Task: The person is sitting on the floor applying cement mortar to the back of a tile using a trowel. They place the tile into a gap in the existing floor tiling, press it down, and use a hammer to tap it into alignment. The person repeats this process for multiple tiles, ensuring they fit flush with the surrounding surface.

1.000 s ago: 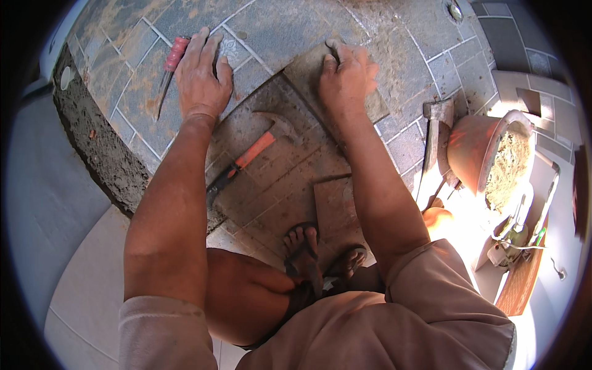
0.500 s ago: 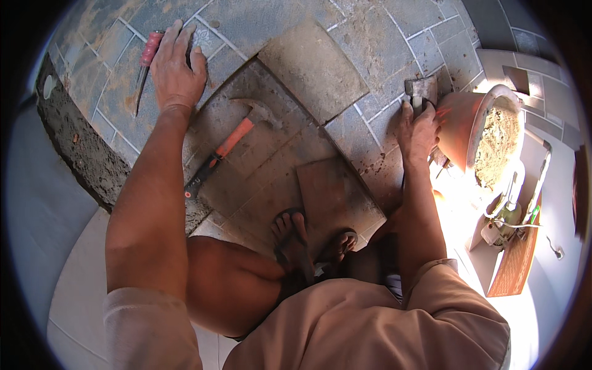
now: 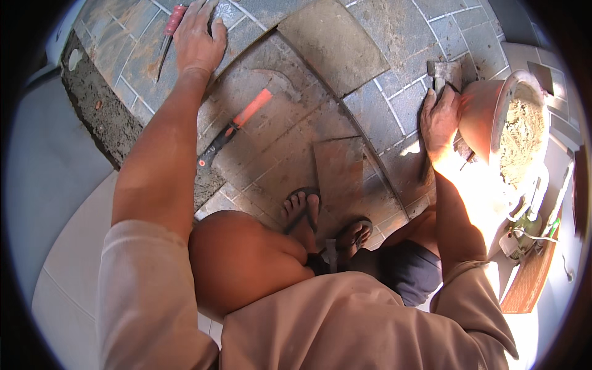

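Note:
My left hand [image 3: 200, 40] lies flat on the grey tiles at the upper left, fingers stretched out. Just left of it rests a screwdriver [image 3: 176, 20] with a red handle and a dark shaft. At the right, my right hand [image 3: 441, 120] is closed round the handle of a mallet [image 3: 453, 74] whose grey block-like head shows past the fingers; most of the handle is hidden. Between my arms a claw hammer [image 3: 253, 107] with an orange and black handle lies on the lower floor. A loose square tile [image 3: 333, 46] sits on the raised tiling ahead.
A tilted bucket [image 3: 481, 117] with sandy mix stands beside my right hand. Right of my legs are a power tool [image 3: 521, 237] with a cable and an orange-brown board [image 3: 533, 271]. Another tile [image 3: 339, 163] lies near my feet. Rough mortar [image 3: 102, 105] edges the tiling at left.
The whole view has shifted, so things appear farther up and right. Both hands keep their places beside the screwdriver and on the mallet.

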`<state>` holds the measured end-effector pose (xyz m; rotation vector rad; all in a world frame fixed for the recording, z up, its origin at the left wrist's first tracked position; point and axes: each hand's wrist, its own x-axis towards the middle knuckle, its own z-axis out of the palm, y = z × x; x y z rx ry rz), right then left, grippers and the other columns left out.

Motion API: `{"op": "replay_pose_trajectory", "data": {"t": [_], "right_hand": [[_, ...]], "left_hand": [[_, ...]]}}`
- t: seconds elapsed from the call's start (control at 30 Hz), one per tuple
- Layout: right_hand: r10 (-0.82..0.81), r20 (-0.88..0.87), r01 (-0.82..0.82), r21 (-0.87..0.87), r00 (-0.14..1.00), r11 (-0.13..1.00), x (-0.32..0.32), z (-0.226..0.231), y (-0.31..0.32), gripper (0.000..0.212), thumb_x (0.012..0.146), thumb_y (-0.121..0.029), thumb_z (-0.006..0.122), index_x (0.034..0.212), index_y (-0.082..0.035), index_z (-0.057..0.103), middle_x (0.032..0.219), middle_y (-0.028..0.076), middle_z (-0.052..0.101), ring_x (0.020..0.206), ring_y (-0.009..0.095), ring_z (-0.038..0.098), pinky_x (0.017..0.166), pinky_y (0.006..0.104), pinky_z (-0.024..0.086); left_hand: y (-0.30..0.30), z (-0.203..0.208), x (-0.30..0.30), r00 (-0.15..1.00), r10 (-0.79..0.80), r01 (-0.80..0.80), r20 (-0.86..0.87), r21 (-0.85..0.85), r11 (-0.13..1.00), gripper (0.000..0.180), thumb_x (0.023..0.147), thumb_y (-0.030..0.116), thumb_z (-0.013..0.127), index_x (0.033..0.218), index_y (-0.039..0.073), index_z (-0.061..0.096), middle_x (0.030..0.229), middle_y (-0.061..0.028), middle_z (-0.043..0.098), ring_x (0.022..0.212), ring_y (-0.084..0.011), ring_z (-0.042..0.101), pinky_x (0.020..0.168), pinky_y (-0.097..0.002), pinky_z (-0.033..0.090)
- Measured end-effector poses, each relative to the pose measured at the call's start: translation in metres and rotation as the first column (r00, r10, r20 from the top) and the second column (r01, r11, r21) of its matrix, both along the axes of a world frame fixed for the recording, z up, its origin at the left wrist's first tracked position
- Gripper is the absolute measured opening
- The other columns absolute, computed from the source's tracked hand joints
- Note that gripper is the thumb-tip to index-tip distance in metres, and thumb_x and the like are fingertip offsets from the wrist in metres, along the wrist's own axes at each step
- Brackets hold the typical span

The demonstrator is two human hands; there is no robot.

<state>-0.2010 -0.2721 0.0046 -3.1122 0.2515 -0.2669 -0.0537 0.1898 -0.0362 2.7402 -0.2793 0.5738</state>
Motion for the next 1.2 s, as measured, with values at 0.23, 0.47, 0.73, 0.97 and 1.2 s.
{"op": "replay_pose_trajectory", "data": {"t": [0.23,0.47,0.73,0.97,1.2], "right_hand": [[-0.026,-0.077,0.023,-0.039,0.997,0.999,0.001,-0.023,-0.03,0.04,0.104,-0.036,0.059,0.124,-0.002,0.054,0.119,0.028,0.06,0.114,0.05,0.057,0.101,0.0591,0.045],[-0.052,-0.181,0.073,0.107,0.982,0.992,0.008,-0.025,-0.001,0.039,0.103,-0.038,0.058,0.125,-0.005,0.052,0.131,0.025,0.054,0.127,0.046,0.051,0.108,0.0603,0.041],[-0.07,-0.032,0.072,0.088,0.997,0.994,0.005,-0.052,-0.02,0.034,0.094,-0.033,0.069,0.114,-0.009,0.055,0.122,0.02,0.056,0.122,0.044,0.052,0.102,0.0579,0.044],[-0.055,-0.029,0.053,-0.055,0.998,0.997,0.008,-0.034,-0.018,0.032,0.094,-0.03,0.07,0.112,-0.009,0.054,0.118,0.02,0.057,0.118,0.044,0.055,0.1,0.0562,0.045],[-0.041,0.041,0.037,0.097,0.998,0.995,0.003,-0.037,-0.029,0.037,0.096,-0.028,0.068,0.12,-0.006,0.05,0.123,0.023,0.054,0.121,0.047,0.051,0.103,0.0593,0.042]], "left_hand": [[0.001,-0.021,0.008,0.998,0.001,0.008,-0.066,0.135,0.991,0.051,0.095,0.021,0.061,0.145,0.01,0.061,0.157,-0.0201,0.053,0.149,-0.046,0.04,0.128,-0.0556,0.024],[0.062,0.032,0.019,0.9,0.015,0.13,-0.435,0.302,0.944,0.044,0.107,0.041,0.055,0.133,0.009,0.07,0.146,-0.0187,0.063,0.134,-0.0389,0.058,0.114,-0.0464,0.044],[-0.001,0.188,-0.152,0.671,0.247,-0.045,-0.699,0.294,0.955,0.044,0.106,0.044,0.055,0.105,0.003,0.07,0.091,-0.0309,0.071,0.093,-0.0493,0.07,0.084,-0.0581,0.055],[0.056,0.187,-0.168,0.602,0.309,-0.076,-0.737,0.332,0.94,0.036,0.093,0.018,0.073,0.127,0.005,0.068,0.115,-0.0311,0.071,0.113,-0.048,0.067,0.1,-0.0524,0.054],[0.054,0.076,-0.017,0.784,0.332,-0.275,-0.524,0.185,0.943,0.055,0.097,0.024,0.07,0.144,0.001,0.054,0.143,-0.0278,0.057,0.133,-0.0466,0.056,0.113,-0.0495,0.048]]}}
